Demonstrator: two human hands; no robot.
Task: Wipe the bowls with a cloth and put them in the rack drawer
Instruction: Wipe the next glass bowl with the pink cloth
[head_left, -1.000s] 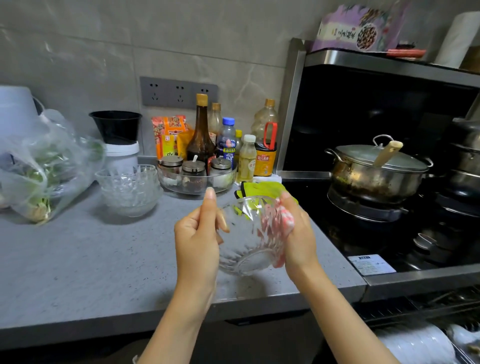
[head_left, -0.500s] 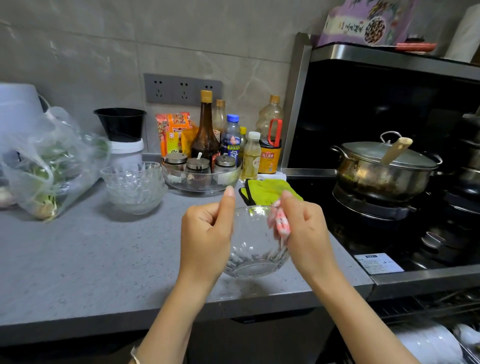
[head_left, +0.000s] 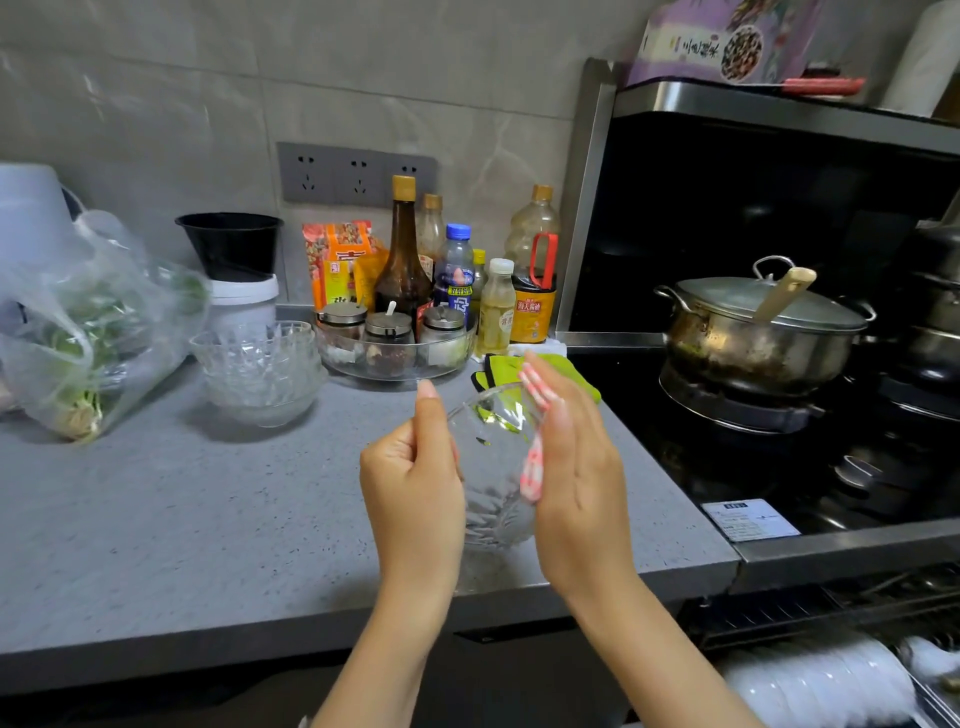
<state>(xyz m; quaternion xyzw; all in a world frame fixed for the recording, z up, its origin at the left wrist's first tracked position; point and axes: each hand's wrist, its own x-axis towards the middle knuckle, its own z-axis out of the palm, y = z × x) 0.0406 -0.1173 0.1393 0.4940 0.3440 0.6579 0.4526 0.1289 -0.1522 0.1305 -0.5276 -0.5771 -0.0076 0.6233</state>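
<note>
The glass bowl is held in the air above the front edge of the tabletop, clamped between both hands. Its rim is uppermost and tipped away from the person; its base points down toward the tabletop edge.

The left hand grips the bowl's left wall. Its fingers are curled round the glass and the thumb is extended upward along the rim. The right hand lies flat against the bowl's right wall with fingers straight and close together. It presses the pink-and-white cloth between palm and glass. The cloth shows above and below the fingers; motion blur hides how far it reaches inside the bowl.

Governing relation: the rack drawer lies below and to the right of the bowl, under the tabletop level. It stands pulled out, with white dishes in it. The right hand is on the drawer's side but is occupied with the cloth. The left hand alone carries the bowl. Placement therefore probably requires the bowl to travel down and to the right, across the body.

The stack of glass bowls stands on the tabletop to the rear left, well apart from the held bowl and nearer the left hand.
</note>
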